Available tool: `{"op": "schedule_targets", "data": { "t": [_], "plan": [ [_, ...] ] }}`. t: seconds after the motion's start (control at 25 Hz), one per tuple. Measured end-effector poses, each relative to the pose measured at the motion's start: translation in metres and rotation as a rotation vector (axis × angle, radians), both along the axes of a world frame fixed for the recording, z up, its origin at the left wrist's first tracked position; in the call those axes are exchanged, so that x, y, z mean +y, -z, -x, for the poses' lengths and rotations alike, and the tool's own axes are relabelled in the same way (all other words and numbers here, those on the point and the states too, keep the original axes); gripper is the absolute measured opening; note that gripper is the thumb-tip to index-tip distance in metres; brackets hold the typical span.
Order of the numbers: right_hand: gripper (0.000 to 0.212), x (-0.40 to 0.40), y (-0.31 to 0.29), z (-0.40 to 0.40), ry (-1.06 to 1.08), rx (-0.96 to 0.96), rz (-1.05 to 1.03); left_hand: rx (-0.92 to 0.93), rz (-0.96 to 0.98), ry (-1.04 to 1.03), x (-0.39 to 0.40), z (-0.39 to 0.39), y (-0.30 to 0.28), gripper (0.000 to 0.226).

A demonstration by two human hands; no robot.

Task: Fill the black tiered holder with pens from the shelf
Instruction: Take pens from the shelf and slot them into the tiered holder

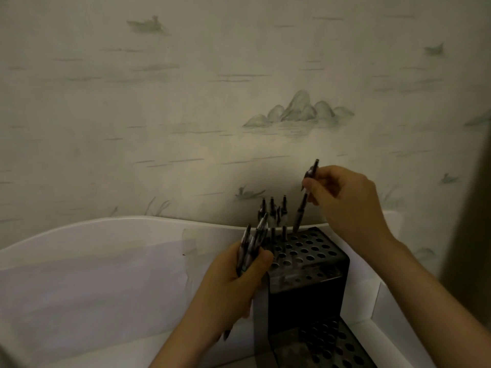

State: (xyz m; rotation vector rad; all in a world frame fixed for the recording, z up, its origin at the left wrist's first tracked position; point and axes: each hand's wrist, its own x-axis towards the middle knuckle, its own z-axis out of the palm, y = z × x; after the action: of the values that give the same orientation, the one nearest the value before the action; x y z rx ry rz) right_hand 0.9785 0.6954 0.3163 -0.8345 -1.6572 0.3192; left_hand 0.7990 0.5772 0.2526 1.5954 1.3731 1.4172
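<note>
Right hand (345, 200) pinches slim dark pen (305, 197) near its upper end, tip at back-row hole of black perforated tiered holder (305, 264). Pen's long axis runs 1 o'clock to 7 o'clock, slightly tilted; likely needs straightening before drop. Holder at 6 o'clock from right hand, the nearer one. Left hand (233, 282) grips bundle of spare pens (252, 245) at holder's 9 o'clock. Several pens (273, 211) stand in back rows.

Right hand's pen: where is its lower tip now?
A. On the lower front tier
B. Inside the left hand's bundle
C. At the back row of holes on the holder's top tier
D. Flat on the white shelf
C. The right hand pinches a pen whose lower tip meets the back row of the black tiered holder, beside pens already standing; the left hand grips the spare bundle.
</note>
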Motion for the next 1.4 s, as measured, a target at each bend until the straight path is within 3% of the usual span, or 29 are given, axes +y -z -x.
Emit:
{"op": "schedule_targets", "data": {
  "t": [0.2, 0.44, 0.68, 0.84, 1.04, 1.24, 1.4],
  "plan": [
    [0.011, 0.013, 0.014, 0.008, 0.044, -0.127, -0.059, -0.017, -0.02, -0.001, -0.001, 0.0, -0.002, 0.045],
    [0.009, 0.021, 0.031, 0.009, 0.01, -0.282, 0.074, -0.027, -0.009, -0.017, -0.002, 0.003, 0.002, 0.056],
    [0.031, 0.018, 0.037, 0.0, -0.016, -0.225, 0.206, -0.028, 0.0, 0.0, 0.0, -0.001, 0.004, 0.032],
    [0.016, -0.01, 0.037, -0.005, -0.001, -0.046, 0.106, -0.049, 0.019, 0.028, -0.001, -0.006, 0.004, 0.024],
    [0.025, -0.056, 0.044, 0.01, -0.48, 0.097, 0.355, 0.035, -0.04, 0.084, 0.001, -0.017, 0.001, 0.031],
    [0.011, -0.052, 0.038, 0.008, -0.48, 0.234, 0.493, 0.048, -0.048, 0.097, 0.001, -0.023, -0.002, 0.02],
    [0.013, -0.037, 0.009, -0.011, -0.436, 0.534, 0.441, -0.036, 0.046, 0.03, 0.003, -0.017, 0.005, 0.021]
  ]
}}
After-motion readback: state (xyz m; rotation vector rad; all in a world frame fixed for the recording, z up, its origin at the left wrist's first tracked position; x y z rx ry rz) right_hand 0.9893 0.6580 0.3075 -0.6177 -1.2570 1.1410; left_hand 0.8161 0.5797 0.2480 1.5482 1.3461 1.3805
